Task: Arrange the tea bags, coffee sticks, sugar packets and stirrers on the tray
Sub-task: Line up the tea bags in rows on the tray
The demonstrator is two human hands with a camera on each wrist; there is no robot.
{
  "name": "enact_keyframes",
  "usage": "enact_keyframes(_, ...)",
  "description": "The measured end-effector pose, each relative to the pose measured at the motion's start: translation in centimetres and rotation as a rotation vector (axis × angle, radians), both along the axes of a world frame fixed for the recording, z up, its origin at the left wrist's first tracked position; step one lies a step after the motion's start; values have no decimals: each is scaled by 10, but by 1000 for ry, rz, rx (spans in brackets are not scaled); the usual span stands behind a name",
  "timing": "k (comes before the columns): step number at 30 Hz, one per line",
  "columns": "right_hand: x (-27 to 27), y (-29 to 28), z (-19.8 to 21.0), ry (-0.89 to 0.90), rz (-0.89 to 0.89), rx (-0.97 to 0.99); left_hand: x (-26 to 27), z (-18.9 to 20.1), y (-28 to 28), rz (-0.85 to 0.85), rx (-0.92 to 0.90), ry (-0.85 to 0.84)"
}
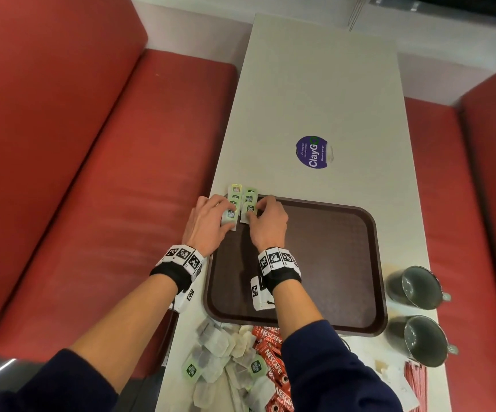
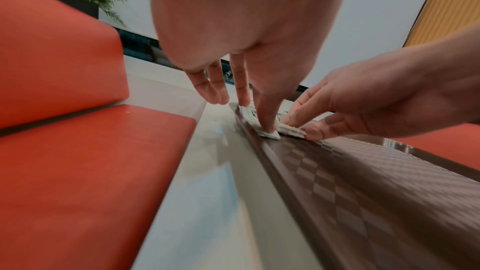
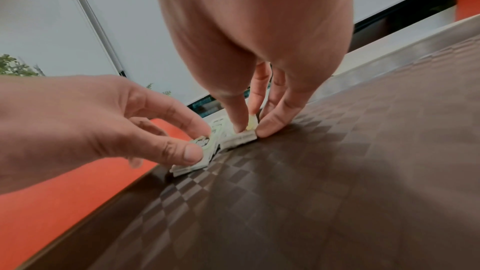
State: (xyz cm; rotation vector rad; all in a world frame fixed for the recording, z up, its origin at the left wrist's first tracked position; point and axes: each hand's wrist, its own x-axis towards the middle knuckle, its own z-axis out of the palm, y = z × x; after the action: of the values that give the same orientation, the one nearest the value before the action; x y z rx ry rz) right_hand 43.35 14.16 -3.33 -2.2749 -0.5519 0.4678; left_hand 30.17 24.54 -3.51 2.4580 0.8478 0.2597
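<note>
A brown tray (image 1: pixel 330 263) lies on the white table (image 1: pixel 324 84). Two short rows of green-labelled tea bags run over its far left corner: a left row (image 1: pixel 235 191) and a right row (image 1: pixel 250 197). My left hand (image 1: pixel 224 214) pinches the nearest tea bag (image 3: pixel 202 143) of the left row between thumb and fingers. My right hand (image 1: pixel 255 211) pinches the near end of the right row (image 3: pixel 240 138), thumb on one side and fingers on the other. In the left wrist view my thumb (image 2: pixel 267 126) bears on the bags (image 2: pixel 270 135) beside the tray rim (image 2: pixel 259 151).
Loose tea bags (image 1: pixel 220 358) and red Nescafe sticks (image 1: pixel 270 352) are heaped at the table's near edge. Red stirrers (image 1: pixel 416 382) and pale packets (image 1: pixel 389 373) lie near right. Two dark mugs (image 1: pixel 416 286) (image 1: pixel 425 340) stand right of the tray. Red bench seats (image 1: pixel 107 173) flank the table.
</note>
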Motion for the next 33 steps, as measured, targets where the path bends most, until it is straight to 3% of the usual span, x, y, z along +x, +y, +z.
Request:
enact_keyframes(14,1,10,-5,-20,-2,38,-2,-4,3,5,-34,-33)
enact_keyframes(20,1,8,-2,-20,-2,52,13,3,6,80,-206,-46)
enact_keyframes(23,1,8,1,-13,10,57,23,6,11,42,-298,-10)
enact_keyframes(33,0,8,2,-19,30,18,21,3,14,-36,-307,7)
